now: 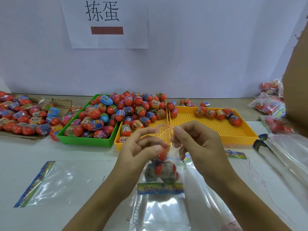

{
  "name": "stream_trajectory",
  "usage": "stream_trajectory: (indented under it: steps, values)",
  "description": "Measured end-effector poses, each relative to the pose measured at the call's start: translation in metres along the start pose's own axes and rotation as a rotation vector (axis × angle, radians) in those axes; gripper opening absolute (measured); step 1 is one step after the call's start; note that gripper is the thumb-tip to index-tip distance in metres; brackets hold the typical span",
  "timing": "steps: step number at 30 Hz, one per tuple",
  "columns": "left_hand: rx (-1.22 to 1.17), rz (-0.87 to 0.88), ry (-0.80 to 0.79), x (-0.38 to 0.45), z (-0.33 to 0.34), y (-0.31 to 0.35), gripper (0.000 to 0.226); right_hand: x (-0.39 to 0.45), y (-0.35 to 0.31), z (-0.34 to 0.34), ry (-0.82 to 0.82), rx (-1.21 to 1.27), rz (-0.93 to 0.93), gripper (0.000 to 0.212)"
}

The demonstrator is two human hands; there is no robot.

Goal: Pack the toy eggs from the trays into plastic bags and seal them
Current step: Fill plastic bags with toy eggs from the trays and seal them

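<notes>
A clear plastic bag (167,176) with a colourful printed strip hangs in mid-air at the centre, holding several red-topped toy eggs (160,169). My left hand (141,147) grips the bag's upper left part with curled fingers. My right hand (193,140) pinches the bag's open top edge between thumb and fingers. A green tray (86,140) is heaped with toy eggs. A yellow tray (160,125) beside it is partly filled. A second yellow tray (233,130) on the right holds a few eggs along its far edge.
Loose eggs lie on cardboard (21,114) at the far left. An empty bag (55,180) lies flat at the front left. More empty bags (286,155) are stacked at the right. Filled bags (270,102) are piled at the far right beside a brown box (298,80).
</notes>
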State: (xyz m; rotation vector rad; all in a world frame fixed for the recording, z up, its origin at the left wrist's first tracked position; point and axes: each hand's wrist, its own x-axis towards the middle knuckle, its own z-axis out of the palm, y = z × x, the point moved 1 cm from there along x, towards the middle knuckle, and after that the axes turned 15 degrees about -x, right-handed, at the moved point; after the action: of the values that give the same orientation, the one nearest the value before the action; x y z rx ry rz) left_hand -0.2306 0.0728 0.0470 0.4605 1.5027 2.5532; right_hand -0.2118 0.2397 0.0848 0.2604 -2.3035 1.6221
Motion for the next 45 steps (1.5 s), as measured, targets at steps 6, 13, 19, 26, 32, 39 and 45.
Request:
stream_trajectory:
  steps: [6, 13, 19, 26, 32, 39, 45]
  values:
    - [0.115, 0.063, 0.016, -0.001, 0.004, -0.001, 0.016, -0.001, 0.001, -0.002, 0.033, -0.011, 0.002, 0.029]
    - [-0.045, 0.094, 0.18, 0.002, 0.001, 0.006, 0.014, 0.002, 0.006, 0.0, -0.144, -0.095, 0.105, 0.056]
    - [-0.192, 0.013, 0.171, 0.002, 0.003, 0.011, 0.029, -0.007, 0.005, 0.008, -0.251, -0.149, 0.013, 0.033]
    - [-0.187, -0.049, 0.091, -0.003, 0.01, 0.017, 0.032, -0.009, 0.001, 0.004, -0.143, -0.078, 0.025, 0.036]
    - [-0.112, 0.016, 0.131, -0.002, 0.004, 0.018, 0.048, -0.007, -0.002, 0.005, -0.237, -0.033, 0.043, 0.036]
    - [-0.188, 0.007, 0.181, 0.002, 0.006, 0.018, 0.027, -0.005, 0.001, 0.003, -0.168, -0.059, 0.067, 0.026]
    - [-0.189, -0.023, 0.192, 0.002, 0.006, 0.016, 0.04, -0.003, -0.001, 0.003, -0.18, -0.038, 0.116, 0.034]
